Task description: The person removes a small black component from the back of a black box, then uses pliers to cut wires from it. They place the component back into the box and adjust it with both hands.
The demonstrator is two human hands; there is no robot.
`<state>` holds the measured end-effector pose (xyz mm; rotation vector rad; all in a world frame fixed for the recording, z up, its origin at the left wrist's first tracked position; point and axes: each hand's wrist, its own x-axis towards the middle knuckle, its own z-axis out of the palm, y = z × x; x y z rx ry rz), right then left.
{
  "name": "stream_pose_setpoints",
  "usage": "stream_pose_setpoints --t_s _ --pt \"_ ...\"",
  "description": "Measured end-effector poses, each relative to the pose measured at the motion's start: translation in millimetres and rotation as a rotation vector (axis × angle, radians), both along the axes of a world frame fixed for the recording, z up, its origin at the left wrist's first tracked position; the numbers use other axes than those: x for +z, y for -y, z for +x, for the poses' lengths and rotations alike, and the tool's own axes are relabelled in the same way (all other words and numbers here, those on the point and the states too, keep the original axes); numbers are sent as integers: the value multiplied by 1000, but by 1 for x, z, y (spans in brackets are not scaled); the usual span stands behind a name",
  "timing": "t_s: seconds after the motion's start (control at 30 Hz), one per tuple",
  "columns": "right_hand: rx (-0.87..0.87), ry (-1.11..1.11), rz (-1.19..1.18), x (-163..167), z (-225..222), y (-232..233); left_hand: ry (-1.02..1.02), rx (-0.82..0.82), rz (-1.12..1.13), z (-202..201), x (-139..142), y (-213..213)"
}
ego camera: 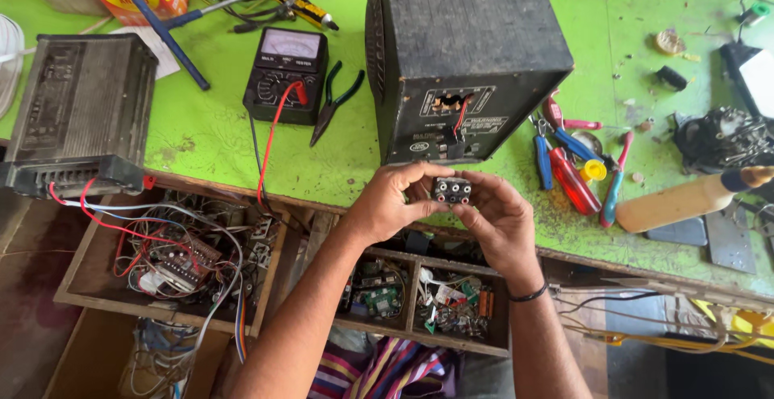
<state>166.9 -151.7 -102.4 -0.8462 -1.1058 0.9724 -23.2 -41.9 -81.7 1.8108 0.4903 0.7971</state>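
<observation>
**Head view: two hands pinch a small socket block at the bench edge**

Head camera looks down on open wooden drawers (419, 302) low in the frame, packed with circuit boards and loose wires. Just above them, at centre, the left hand (391, 205) and right hand (500, 218) are both closed in a fingertip pinch on a small black socket block (451, 190). Its long axis runs left to right, and its round red and white sockets face up toward the camera. The block is boxy, hard plastic, hovering over the front edge of the green bench (201, 137), whose surface is scuffed and stained.

Directly beyond the hands stands a tall black speaker box (468, 36), rough-textured, with a cut-out opening and loose wires on its near face. Screwdrivers (568, 173) with red and blue handles lie close on the right; a black meter (286, 72) and pliers (334, 101) lie to the left, a grey metal case (81, 109) further left. Free space is tight around the hands.
</observation>
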Motion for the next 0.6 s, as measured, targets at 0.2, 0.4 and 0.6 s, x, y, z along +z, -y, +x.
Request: stream_pose_setpoints --t_s 0.2,0.4,0.6 --pt "-4 -22 2 1 -3 2 18 -24 -67 -2 2 -1" --pt "-20 1 -5 3 -5 4 19 -14 -54 -3 5 2" --pt "-39 31 -29 3 -5 5 16 -5 -37 -4 10 3"
